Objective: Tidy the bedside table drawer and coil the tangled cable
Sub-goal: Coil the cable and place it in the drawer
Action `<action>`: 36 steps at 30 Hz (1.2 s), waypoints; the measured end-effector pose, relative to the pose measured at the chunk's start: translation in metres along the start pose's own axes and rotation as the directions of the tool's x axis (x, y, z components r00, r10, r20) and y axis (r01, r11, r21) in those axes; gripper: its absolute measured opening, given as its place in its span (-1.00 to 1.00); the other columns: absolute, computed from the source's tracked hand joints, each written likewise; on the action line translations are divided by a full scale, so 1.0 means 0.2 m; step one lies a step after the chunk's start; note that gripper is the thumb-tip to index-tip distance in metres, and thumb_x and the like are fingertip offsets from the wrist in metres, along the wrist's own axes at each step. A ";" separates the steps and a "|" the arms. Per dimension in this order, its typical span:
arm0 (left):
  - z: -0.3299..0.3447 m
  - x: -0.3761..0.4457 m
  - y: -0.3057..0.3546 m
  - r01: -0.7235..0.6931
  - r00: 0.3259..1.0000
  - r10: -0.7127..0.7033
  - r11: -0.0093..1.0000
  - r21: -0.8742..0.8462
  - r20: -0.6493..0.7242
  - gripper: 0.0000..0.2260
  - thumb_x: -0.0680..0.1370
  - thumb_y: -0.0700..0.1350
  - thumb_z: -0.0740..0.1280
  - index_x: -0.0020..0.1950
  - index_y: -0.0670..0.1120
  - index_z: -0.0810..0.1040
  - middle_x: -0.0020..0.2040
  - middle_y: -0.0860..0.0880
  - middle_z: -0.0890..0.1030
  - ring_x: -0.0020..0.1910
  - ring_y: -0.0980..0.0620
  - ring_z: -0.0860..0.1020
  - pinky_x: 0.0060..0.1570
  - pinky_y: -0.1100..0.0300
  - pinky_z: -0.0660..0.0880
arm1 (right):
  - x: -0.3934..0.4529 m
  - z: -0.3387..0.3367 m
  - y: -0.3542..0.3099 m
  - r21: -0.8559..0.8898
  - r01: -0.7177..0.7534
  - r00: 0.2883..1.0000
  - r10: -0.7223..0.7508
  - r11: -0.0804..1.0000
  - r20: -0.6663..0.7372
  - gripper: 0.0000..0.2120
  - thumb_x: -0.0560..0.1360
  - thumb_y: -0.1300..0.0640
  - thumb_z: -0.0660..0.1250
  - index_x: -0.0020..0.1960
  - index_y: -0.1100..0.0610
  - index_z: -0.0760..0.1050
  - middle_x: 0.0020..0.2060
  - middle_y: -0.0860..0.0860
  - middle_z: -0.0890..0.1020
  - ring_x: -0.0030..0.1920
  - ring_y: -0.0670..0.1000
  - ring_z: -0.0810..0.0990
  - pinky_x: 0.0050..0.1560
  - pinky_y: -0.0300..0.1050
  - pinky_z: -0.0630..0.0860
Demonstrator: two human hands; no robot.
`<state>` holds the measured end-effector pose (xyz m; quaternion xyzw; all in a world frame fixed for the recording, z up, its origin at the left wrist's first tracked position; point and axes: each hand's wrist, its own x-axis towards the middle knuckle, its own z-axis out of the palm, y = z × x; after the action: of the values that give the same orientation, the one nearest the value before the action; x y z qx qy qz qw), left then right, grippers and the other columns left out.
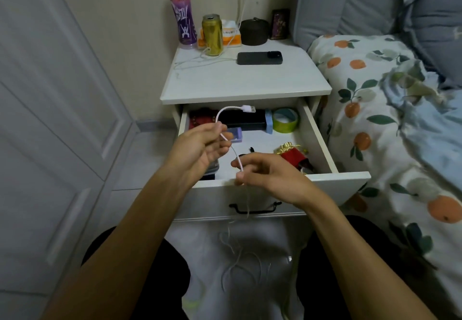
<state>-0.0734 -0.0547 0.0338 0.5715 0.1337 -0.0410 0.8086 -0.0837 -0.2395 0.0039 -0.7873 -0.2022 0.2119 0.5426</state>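
While the drawer [317, 134] stands pulled open, a white cable [235, 153] is pinched above it by the left hand [200, 148] near the USB plug [248, 108] and lower down by the right hand [270, 173]; the slack is trailed tangled onto the floor [250, 264].

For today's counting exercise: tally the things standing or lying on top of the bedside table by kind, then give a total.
Bottles: 1, purple bottle
Cans: 1, gold can
Phones: 1, black phone
Tissue packs: 1, orange-and-white pack
Lidded pots: 1, dark pot
Dark boxes: 1
Cables: 1, white cable
Total: 7
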 end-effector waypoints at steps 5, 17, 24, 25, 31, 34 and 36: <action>-0.12 -0.07 -0.03 -0.098 0.990 0.117 0.973 0.207 -0.082 -0.86 0.62 -0.25 0.25 0.07 -0.09 0.58 -0.30 -0.11 0.64 -0.37 0.02 0.61 -0.35 0.24 0.56 | -0.05 -0.06 0.01 -0.154 0.041 0.971 -0.076 0.987 -0.227 -0.89 0.52 0.11 0.39 -0.18 0.00 0.64 -0.38 -0.12 0.60 -0.34 -0.22 0.50 -0.26 -0.37 0.40; -0.10 -0.13 -0.08 -0.440 0.841 0.527 0.539 0.718 0.120 -0.84 0.59 -0.17 0.33 -0.05 0.06 0.65 -0.36 -0.12 0.58 -0.46 0.08 0.57 -0.38 0.24 0.58 | -0.11 0.00 -0.03 0.224 0.124 0.798 0.037 0.967 -0.601 -0.85 0.57 0.11 0.30 -0.11 0.07 0.63 -0.20 0.02 0.71 -0.23 -0.02 0.70 -0.29 -0.11 0.58; -0.04 -0.19 -0.13 -0.471 0.865 0.434 0.532 0.704 0.251 -0.89 0.61 -0.12 0.29 0.06 -0.09 0.60 -0.39 -0.03 0.63 -0.48 0.03 0.57 -0.42 0.23 0.54 | -0.11 0.04 0.03 0.125 0.094 0.860 -0.018 0.988 -0.510 -0.66 0.56 0.31 0.27 0.28 0.04 0.43 0.00 -0.08 0.70 0.00 -0.10 0.68 0.09 0.00 0.60; -0.03 -0.19 -0.14 -0.446 0.881 0.418 0.574 0.687 0.222 -0.89 0.62 -0.11 0.28 0.06 -0.08 0.58 -0.38 -0.04 0.64 -0.49 -0.02 0.58 -0.43 0.24 0.52 | -0.11 0.05 0.03 0.116 0.098 0.883 -0.033 0.988 -0.467 -0.62 0.58 0.31 0.24 0.34 0.03 0.39 0.04 -0.10 0.68 0.03 -0.10 0.67 0.11 -0.01 0.59; 0.02 -0.20 -0.22 -0.263 0.960 0.260 0.727 0.634 0.101 -0.91 0.63 -0.11 0.25 0.05 -0.09 0.53 -0.35 -0.07 0.67 -0.45 -0.08 0.63 -0.47 0.19 0.53 | -0.14 0.03 0.03 0.168 0.144 0.929 -0.075 0.975 -0.362 -0.78 0.64 0.25 0.17 0.22 0.22 0.51 -0.01 0.06 0.68 -0.09 -0.01 0.70 -0.05 -0.11 0.63; 0.04 -0.22 -0.26 -0.213 0.975 0.201 0.723 0.658 0.096 -0.92 0.62 -0.13 0.26 -0.01 -0.08 0.53 -0.34 -0.05 0.67 -0.40 -0.02 0.64 -0.41 0.19 0.54 | -0.14 0.03 0.05 0.062 0.155 0.931 -0.125 0.986 -0.342 -0.81 0.62 0.25 0.20 0.17 0.15 0.55 -0.11 -0.02 0.69 -0.26 -0.08 0.64 -0.19 -0.16 0.58; 0.01 -0.20 -0.28 -0.275 0.956 0.261 0.638 0.719 0.135 -0.93 0.58 -0.12 0.32 -0.09 -0.05 0.57 -0.28 0.01 0.68 -0.30 0.06 0.64 -0.26 0.14 0.57 | -0.14 0.03 0.05 -0.011 0.166 0.936 -0.162 0.986 -0.311 -0.82 0.61 0.24 0.23 0.13 0.12 0.57 -0.22 -0.09 0.66 -0.34 -0.18 0.56 -0.26 -0.25 0.49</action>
<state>-0.1245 -0.0797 -0.0055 0.8591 0.0126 0.0240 0.5112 -0.1087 -0.2540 -0.0043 -0.7871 -0.1775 0.0407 0.5893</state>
